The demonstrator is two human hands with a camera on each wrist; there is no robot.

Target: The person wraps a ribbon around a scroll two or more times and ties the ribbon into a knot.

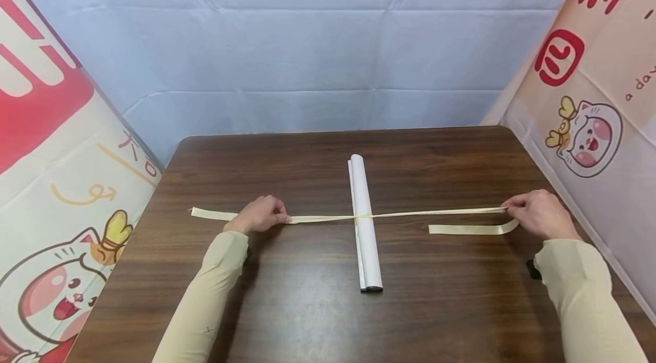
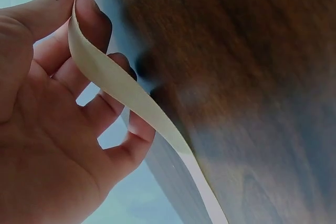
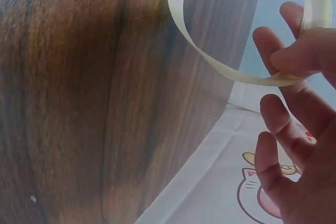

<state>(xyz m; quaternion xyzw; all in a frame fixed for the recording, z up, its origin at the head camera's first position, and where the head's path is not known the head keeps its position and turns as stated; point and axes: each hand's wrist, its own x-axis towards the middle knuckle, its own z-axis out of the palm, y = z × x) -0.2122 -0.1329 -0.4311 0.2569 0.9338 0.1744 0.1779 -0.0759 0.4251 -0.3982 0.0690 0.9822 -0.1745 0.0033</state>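
Note:
A white paper roll lies lengthwise on the table, dark at its near end. Around its middle passes a pale yellow ribbon, crossing itself on top and stretched out to both sides. My left hand pinches the ribbon between thumb and index finger to the left of the roll; the loose tail trails past the other fingers. Far to the right, my right hand pinches the other side of the ribbon. From there its tail curls back toward the roll over the table.
The brown wooden table has a rounded far edge. Behind it hangs a pale blue cloth. Printed cartoon panels stand close along the left side and the right side.

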